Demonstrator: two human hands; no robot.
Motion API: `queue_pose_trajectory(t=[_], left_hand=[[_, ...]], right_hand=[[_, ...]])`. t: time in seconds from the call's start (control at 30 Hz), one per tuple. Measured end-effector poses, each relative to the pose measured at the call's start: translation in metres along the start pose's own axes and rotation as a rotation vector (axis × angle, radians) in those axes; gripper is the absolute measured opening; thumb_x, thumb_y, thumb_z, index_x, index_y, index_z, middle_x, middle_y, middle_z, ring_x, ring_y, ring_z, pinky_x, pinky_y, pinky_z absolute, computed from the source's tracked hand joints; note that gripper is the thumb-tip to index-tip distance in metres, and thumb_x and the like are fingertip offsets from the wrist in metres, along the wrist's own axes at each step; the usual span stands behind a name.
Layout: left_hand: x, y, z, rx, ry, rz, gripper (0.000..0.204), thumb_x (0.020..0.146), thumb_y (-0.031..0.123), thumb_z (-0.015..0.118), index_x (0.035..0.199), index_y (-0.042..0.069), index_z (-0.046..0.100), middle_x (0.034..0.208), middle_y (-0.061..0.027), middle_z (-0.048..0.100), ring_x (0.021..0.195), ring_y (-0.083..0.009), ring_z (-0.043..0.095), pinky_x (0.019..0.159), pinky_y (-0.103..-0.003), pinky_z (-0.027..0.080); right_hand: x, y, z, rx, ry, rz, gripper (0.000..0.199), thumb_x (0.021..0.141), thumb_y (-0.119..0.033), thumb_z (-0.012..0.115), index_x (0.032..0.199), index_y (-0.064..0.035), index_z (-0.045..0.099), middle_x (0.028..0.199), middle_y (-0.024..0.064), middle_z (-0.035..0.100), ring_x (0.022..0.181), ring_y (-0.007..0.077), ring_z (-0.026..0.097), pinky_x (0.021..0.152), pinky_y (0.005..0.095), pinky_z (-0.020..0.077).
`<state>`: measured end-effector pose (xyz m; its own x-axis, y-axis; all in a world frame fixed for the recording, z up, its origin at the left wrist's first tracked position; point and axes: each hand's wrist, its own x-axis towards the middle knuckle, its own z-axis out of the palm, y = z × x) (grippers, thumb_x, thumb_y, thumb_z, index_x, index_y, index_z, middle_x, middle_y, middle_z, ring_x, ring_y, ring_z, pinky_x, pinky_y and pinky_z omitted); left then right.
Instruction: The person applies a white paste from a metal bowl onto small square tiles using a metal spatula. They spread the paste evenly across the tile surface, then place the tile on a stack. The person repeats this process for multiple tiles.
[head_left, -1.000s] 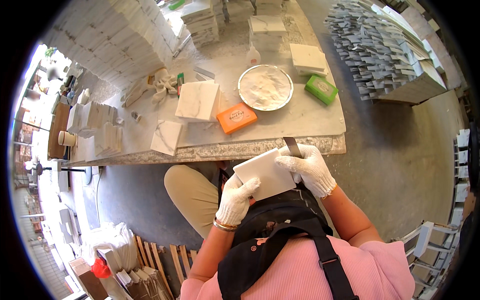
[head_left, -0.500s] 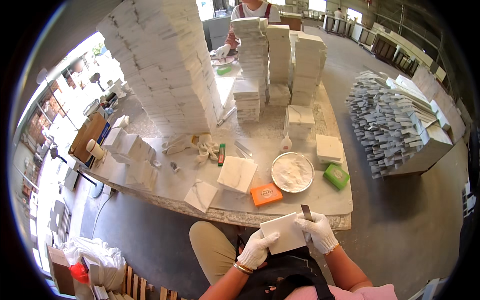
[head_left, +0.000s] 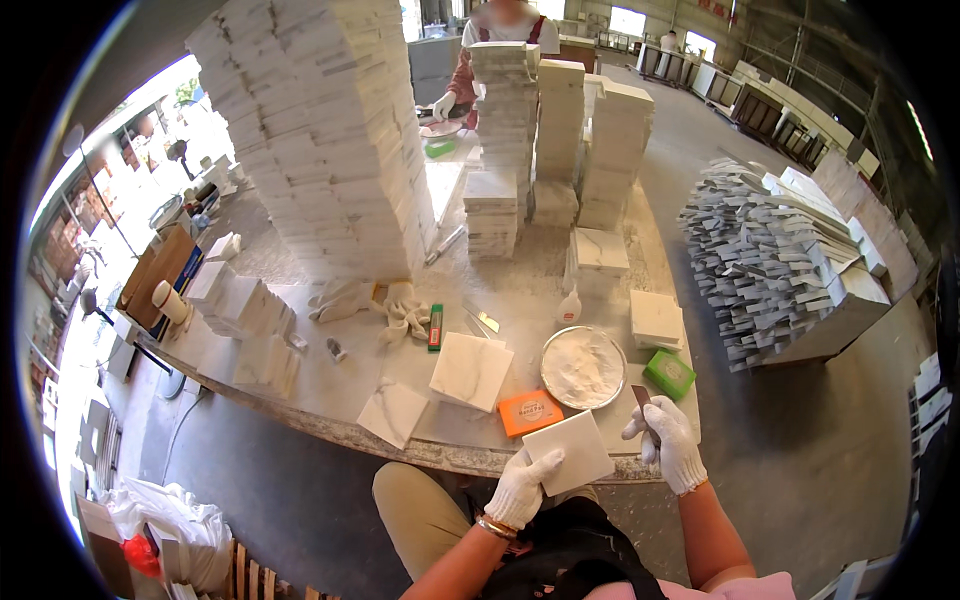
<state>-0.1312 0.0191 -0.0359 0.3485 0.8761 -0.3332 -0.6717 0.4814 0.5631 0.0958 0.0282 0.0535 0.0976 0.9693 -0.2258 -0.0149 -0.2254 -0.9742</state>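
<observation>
My left hand [head_left: 524, 490], in a white knit glove, grips a square white tile [head_left: 570, 452] by its lower left corner, tilted over the table's front edge. My right hand [head_left: 672, 440], gloved too, is closed on a putty knife [head_left: 642, 398] whose dark flat blade points up, apart from the tile. Just beyond stands a round metal-rimmed dish [head_left: 583, 368] heaped with white powder or paste. An orange block-shaped pad [head_left: 530, 413] lies behind the tile, and a green one [head_left: 670, 373] sits right of the dish. Two veined tiles, one flat [head_left: 393, 414] and one raised [head_left: 471, 371], lie to the left.
A tall tile stack [head_left: 310, 150] rises at the left; more stacks [head_left: 610, 150] stand farther back. A small white bottle [head_left: 569, 306], a green box [head_left: 435, 328] and spare gloves [head_left: 402, 312] lie on the table [head_left: 330, 395]. A co-worker's gloved hand [head_left: 444, 106] works across it. Stone strips [head_left: 760, 265] are piled right.
My right hand has drawn away from the tile to the right, taking the putty knife along. The tile in my left hand has risen slightly toward the table.
</observation>
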Motion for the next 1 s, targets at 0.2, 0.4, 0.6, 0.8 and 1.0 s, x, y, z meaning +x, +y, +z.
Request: queue_pose_trajectory(t=[0.2, 0.4, 0.6, 0.8, 1.0], left_hand=[[0.013, 0.005, -0.005, 0.040, 0.002, 0.025, 0.046, 0.092, 0.010, 0.071, 0.133, -0.003, 0.054, 0.124, -0.0088, 0.064, 0.113, -0.0189, 0.062, 0.098, -0.034, 0.050], [0.020, 0.012, -0.010, 0.008, 0.041, 0.076, 0.045, 0.093, 0.007, 0.068, 0.134, -0.003, 0.054, 0.123, -0.0095, 0.064, 0.112, -0.0201, 0.063, 0.098, -0.036, 0.052], [0.021, 0.009, -0.009, -0.021, 0.024, 0.103, 0.042, 0.093, 0.008, 0.070, 0.132, -0.001, 0.057, 0.121, -0.0072, 0.066, 0.110, -0.0176, 0.064, 0.096, -0.033, 0.052], [0.020, 0.005, -0.009, 0.000, -0.009, 0.086, 0.042, 0.092, 0.008, 0.070, 0.132, -0.001, 0.058, 0.121, -0.0078, 0.066, 0.109, -0.0169, 0.063, 0.095, -0.031, 0.051], [0.030, -0.005, -0.010, 0.101, -0.023, 0.062, 0.039, 0.091, 0.006, 0.070, 0.128, -0.001, 0.060, 0.120, -0.0071, 0.067, 0.110, -0.0179, 0.063, 0.097, -0.033, 0.050]], right_hand=[[0.001, 0.000, -0.002, -0.069, 0.089, 0.029, 0.025, 0.102, -0.024, 0.058, 0.107, -0.0010, 0.066, 0.081, 0.0056, 0.068, 0.055, 0.0072, 0.055, 0.053, 0.0215, 0.0453], [-0.001, 0.006, -0.002, -0.090, 0.125, 0.012, 0.030, 0.101, -0.023, 0.060, 0.115, 0.0026, 0.066, 0.073, 0.0025, 0.062, 0.057, 0.0079, 0.055, 0.054, 0.0224, 0.0458], [-0.006, 0.010, -0.009, -0.060, 0.170, -0.001, 0.029, 0.099, -0.017, 0.057, 0.120, 0.0017, 0.060, 0.074, 0.0046, 0.063, 0.057, 0.0087, 0.056, 0.053, 0.0223, 0.0468], [-0.014, 0.012, -0.014, -0.150, 0.197, -0.061, 0.026, 0.099, -0.019, 0.060, 0.115, 0.0002, 0.064, 0.077, 0.0061, 0.066, 0.060, 0.0105, 0.061, 0.056, 0.0238, 0.0507], [-0.027, 0.004, -0.025, -0.202, 0.183, -0.014, 0.033, 0.099, -0.020, 0.060, 0.124, 0.0005, 0.064, 0.079, 0.0061, 0.066, 0.061, 0.0106, 0.061, 0.057, 0.0245, 0.0511]])
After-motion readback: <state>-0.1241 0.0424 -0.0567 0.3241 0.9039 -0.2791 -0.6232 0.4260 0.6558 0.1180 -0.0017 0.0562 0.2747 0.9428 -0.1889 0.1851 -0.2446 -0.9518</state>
